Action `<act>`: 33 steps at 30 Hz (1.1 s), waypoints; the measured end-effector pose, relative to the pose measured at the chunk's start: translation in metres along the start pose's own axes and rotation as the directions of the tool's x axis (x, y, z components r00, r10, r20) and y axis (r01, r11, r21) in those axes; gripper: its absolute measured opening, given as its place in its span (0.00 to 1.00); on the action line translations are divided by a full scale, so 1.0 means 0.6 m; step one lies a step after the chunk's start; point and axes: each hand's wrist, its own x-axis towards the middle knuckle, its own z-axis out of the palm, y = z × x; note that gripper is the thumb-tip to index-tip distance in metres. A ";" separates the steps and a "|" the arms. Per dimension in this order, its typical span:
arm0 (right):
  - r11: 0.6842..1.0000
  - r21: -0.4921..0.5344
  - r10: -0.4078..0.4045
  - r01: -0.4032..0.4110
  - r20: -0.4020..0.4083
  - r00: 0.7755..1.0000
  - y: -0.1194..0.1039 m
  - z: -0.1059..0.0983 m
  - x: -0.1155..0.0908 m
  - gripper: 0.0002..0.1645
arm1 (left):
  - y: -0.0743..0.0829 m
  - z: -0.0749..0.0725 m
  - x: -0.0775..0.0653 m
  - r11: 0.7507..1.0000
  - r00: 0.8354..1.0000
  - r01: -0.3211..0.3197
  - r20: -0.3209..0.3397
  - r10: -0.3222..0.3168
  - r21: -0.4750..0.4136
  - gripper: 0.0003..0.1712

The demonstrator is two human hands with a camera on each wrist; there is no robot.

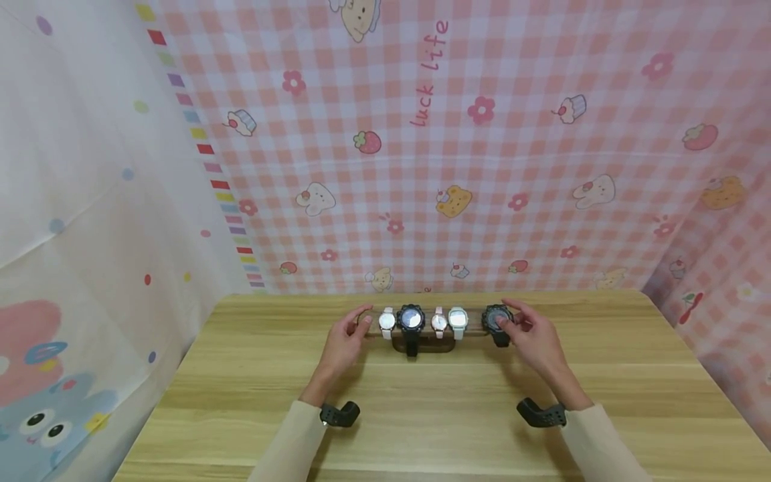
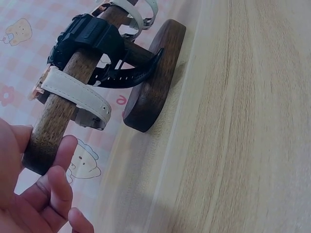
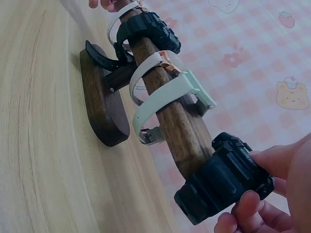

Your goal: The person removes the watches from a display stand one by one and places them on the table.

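A dark wooden watch stand (image 2: 51, 127) has a horizontal bar on a short post above an oval base. At the bar's left end, my left hand (image 1: 343, 345) grips the wood between thumb and fingers. My right hand (image 1: 539, 345) pinches a black sports watch (image 3: 226, 177), whose strap loops around the bar's right end. Between the hands hang a white-strapped watch (image 1: 387, 321), another black watch (image 1: 412, 318) with its strap tail dangling, a pale pink watch (image 1: 439, 322) and a mint-green square watch (image 1: 458, 319).
The stand is on a light wooden table (image 1: 434, 415). A pink checked cloth (image 1: 409, 167) hangs behind the table, and a white patterned cloth (image 1: 120, 221) hangs on the left. Each wrist wears a black strap with a dark device (image 1: 343, 415).
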 end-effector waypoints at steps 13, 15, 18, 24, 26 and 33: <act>1.000 0.030 0.010 -0.010 0.008 1.000 0.003 -0.024 -0.018 0.27 | -0.003 0.002 0.002 1.000 1.000 0.018 -0.010 -0.018 -0.009 0.21; 0.999 0.029 0.012 -0.012 0.009 1.000 0.002 -0.028 -0.022 0.27 | -0.003 0.002 0.002 1.000 1.000 0.014 -0.011 -0.014 -0.006 0.21; 1.000 0.024 0.013 -0.014 0.016 1.000 -0.001 -0.033 -0.028 0.28 | -0.001 0.002 0.001 1.000 1.000 0.010 -0.011 -0.010 -0.007 0.21; 1.000 -0.010 0.011 -0.010 0.045 0.999 -0.003 -0.039 -0.038 0.28 | -0.002 0.001 0.001 1.000 1.000 0.012 -0.014 -0.012 -0.003 0.20; 1.000 -0.017 0.011 -0.010 0.053 0.999 -0.004 -0.040 -0.041 0.27 | -0.002 0.001 0.001 1.000 1.000 0.009 -0.015 -0.009 -0.001 0.20; 0.998 -0.067 0.008 -0.002 0.083 0.997 -0.003 -0.043 -0.051 0.32 | -0.005 0.001 0.004 1.000 1.000 0.002 -0.019 -0.002 0.000 0.21</act>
